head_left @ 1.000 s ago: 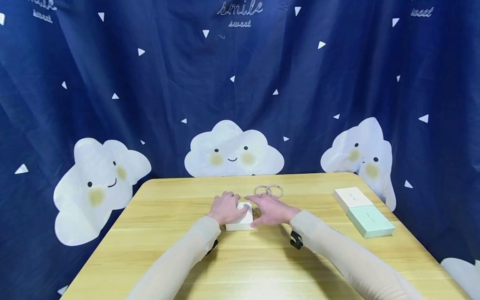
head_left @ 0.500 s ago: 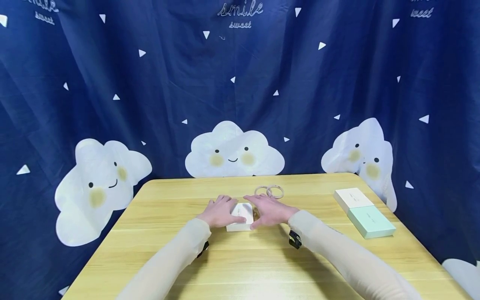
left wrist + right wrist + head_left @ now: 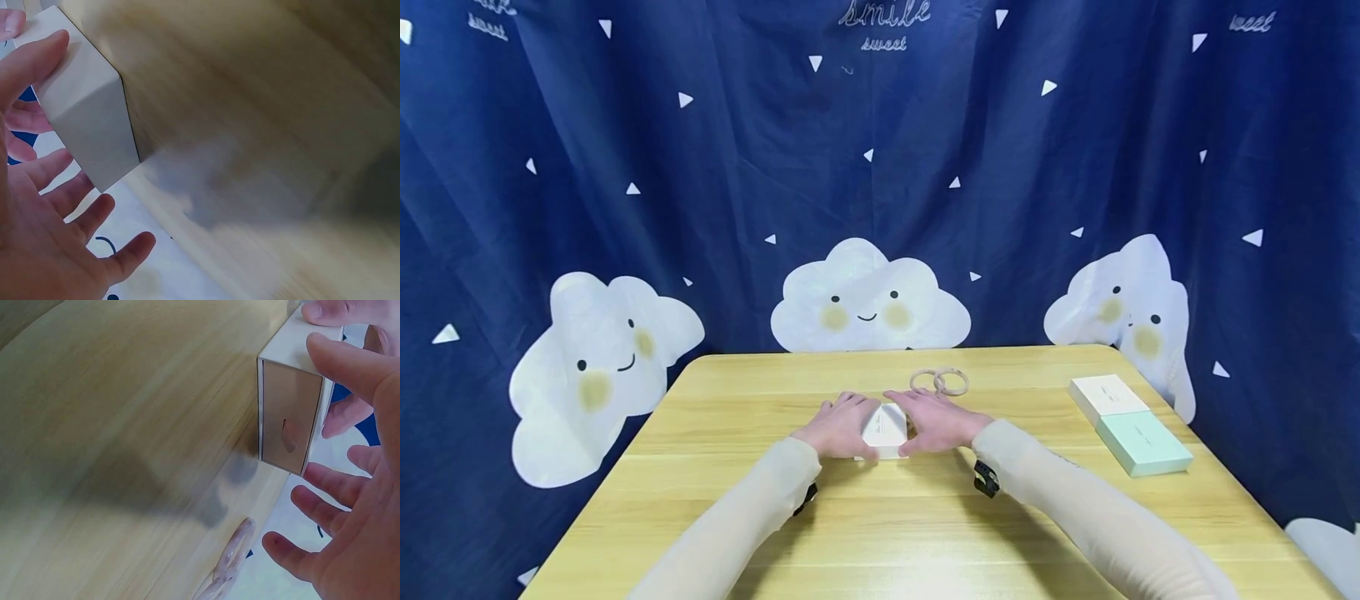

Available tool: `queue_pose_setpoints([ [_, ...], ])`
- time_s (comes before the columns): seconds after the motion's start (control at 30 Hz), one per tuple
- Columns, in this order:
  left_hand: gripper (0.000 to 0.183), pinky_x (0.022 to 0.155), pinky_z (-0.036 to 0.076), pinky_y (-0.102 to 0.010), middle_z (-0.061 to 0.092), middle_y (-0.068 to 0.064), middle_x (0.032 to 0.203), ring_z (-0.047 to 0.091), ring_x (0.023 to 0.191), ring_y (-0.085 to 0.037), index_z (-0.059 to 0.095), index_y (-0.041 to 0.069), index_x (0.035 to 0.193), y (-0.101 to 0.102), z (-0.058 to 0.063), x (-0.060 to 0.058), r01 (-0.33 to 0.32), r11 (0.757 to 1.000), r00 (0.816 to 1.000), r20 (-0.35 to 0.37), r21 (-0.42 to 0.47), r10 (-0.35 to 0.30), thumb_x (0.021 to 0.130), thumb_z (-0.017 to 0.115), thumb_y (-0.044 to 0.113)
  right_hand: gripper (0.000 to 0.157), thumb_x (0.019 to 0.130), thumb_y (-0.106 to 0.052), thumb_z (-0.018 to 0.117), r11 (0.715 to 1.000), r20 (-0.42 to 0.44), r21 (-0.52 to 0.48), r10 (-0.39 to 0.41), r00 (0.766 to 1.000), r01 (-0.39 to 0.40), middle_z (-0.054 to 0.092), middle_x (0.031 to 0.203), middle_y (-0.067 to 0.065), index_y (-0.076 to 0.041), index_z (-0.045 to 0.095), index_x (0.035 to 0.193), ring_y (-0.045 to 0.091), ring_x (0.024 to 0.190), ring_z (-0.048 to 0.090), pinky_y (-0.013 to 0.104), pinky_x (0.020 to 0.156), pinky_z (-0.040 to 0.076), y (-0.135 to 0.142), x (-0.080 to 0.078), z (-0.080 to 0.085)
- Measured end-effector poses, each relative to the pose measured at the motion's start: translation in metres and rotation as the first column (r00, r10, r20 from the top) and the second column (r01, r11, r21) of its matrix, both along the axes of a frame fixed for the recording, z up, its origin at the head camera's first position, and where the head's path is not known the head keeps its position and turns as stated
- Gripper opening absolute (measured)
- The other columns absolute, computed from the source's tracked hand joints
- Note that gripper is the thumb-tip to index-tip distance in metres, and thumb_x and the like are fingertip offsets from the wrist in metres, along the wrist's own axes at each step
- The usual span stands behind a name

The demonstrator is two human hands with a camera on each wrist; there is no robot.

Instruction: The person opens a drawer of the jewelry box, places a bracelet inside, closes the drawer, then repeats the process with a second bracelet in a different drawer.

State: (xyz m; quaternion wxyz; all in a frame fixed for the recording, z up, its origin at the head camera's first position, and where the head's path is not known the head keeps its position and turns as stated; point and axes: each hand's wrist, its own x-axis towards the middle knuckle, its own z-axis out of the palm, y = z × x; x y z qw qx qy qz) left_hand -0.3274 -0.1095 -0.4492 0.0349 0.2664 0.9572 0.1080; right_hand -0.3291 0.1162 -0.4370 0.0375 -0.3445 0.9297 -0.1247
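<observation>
The white box [image 3: 885, 427] rests on the table [image 3: 895, 533] between the hands, its tan end face [image 3: 290, 412] toward the right hand [image 3: 938, 422]. The left hand [image 3: 838, 425] grips the left end, the right hand the right end; both thumbs bear on the near side. Two overlapping rings [image 3: 938, 382] lie just beyond the right hand. Well to the right, a white carton [image 3: 1108, 393] adjoins a mint carton [image 3: 1142, 442] near the table's right edge. Tabletop extends leftward and nearward; a blue curtain [image 3: 895, 208] hangs behind the far edge.

Head looks forward, down; wrist closeups share box [image 3: 97, 144].
</observation>
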Motion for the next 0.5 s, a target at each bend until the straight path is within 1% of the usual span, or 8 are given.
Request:
queue_pose_setpoints([
  [0.13,0.097,0.107,0.038,-0.065,0.054,-0.006,0.146,0.044,0.135,-0.028,0.045,0.014,0.151,-0.0006,-0.0013,-0.0006,-0.006,1.000,1.000,0.004,0.010,0.006,0.068,0.085,0.047,0.102,0.079,-0.048,0.082,1.000,0.003,-0.003,-0.002,1.000,0.002,0.044,0.157,0.007,-0.017,0.028,0.160,0.031,0.140,0.045,0.059,0.114,0.035,-0.0006,0.0017,0.0018],
  [0.27,0.100,0.109,0.036,-0.064,0.053,-0.004,0.148,0.042,0.137,-0.025,0.044,0.016,0.152,-0.0011,-0.0017,-0.0016,-0.020,1.000,1.000,0.009,0.009,0.020,0.068,0.085,0.049,0.101,0.079,-0.048,0.082,1.000,0.008,0.001,-0.009,1.000,0.009,0.043,0.158,0.006,-0.018,0.028,0.160,0.032,0.142,0.043,0.060,0.115,0.033,-0.0015,0.0032,0.0041],
  [0.43,0.100,0.110,0.036,-0.062,0.053,-0.002,0.148,0.042,0.136,-0.024,0.044,0.017,0.152,-0.0017,-0.0017,-0.0032,-0.022,1.000,1.000,0.007,0.018,0.022,0.068,0.086,0.048,0.101,0.080,-0.048,0.081,1.000,-0.003,0.013,-0.003,1.000,0.003,0.046,0.156,0.005,-0.017,0.028,0.160,0.031,0.139,0.045,0.061,0.112,0.036,-0.0030,0.0027,0.0045],
  [0.5,0.100,0.110,0.036,-0.062,0.053,-0.002,0.148,0.042,0.136,-0.024,0.044,0.016,0.152,-0.0023,-0.0018,-0.0037,-0.021,1.000,1.000,0.009,0.022,0.020,0.068,0.087,0.048,0.101,0.080,-0.048,0.081,1.000,-0.010,0.020,0.001,1.000,0.000,0.047,0.154,0.005,-0.017,0.028,0.160,0.029,0.138,0.046,0.060,0.111,0.038,-0.0037,0.0022,0.0042],
])
